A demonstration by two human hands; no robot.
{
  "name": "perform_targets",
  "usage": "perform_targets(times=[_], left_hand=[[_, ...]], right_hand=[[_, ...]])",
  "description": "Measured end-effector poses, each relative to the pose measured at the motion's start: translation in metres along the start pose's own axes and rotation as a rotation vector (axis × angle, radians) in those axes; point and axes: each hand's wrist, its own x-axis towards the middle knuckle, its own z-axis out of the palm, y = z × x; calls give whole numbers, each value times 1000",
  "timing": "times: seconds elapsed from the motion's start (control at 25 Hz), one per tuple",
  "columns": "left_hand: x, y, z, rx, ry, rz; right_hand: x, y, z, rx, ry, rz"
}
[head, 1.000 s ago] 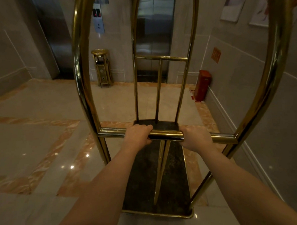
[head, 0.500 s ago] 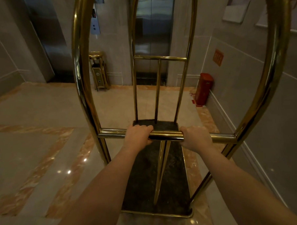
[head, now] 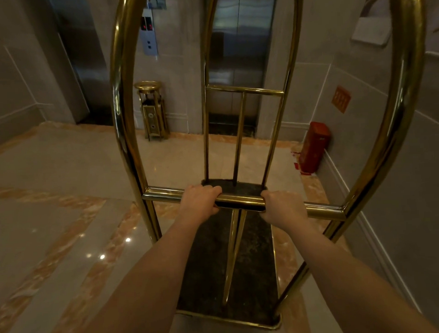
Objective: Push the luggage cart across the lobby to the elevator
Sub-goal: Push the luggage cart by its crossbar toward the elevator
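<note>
On the near crossbar [head: 242,199] of the luggage cart [head: 125,100], both hands are wrapped from above. Left hand [head: 201,198] grips the bar left of its middle, fingers curled over the top. Right hand [head: 283,207] grips it right of middle, knuckles up, thumb side toward the centre. A short stretch of bare brass shows between the two hands. Both forearms reach forward, bare.

Cart: brass tube frame, tall arch close to the camera, a second narrower arch at the far end. Dark carpeted deck [head: 210,267] below the crossbar, nothing on it. The cart stands on polished marble floor [head: 52,224] with orange inlay bands.

Beyond the cart's far arch: elevator [head: 241,52], steel doors closed, directly ahead. Left of those doors, a call panel [head: 148,34] on the wall with red indicators, and beneath it a brass ash stand [head: 152,110]. A second steel door [head: 83,59] lies further left. Right of the cart, against the side wall, a red box [head: 314,147] sits on the floor.
</note>
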Motion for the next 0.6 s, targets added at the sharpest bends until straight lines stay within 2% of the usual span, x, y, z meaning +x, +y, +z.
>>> perform_targets(times=[0.6], left_hand=[[191, -48, 34, -7, 34, 28]], right_hand=[[188, 70, 30, 16, -18, -19]])
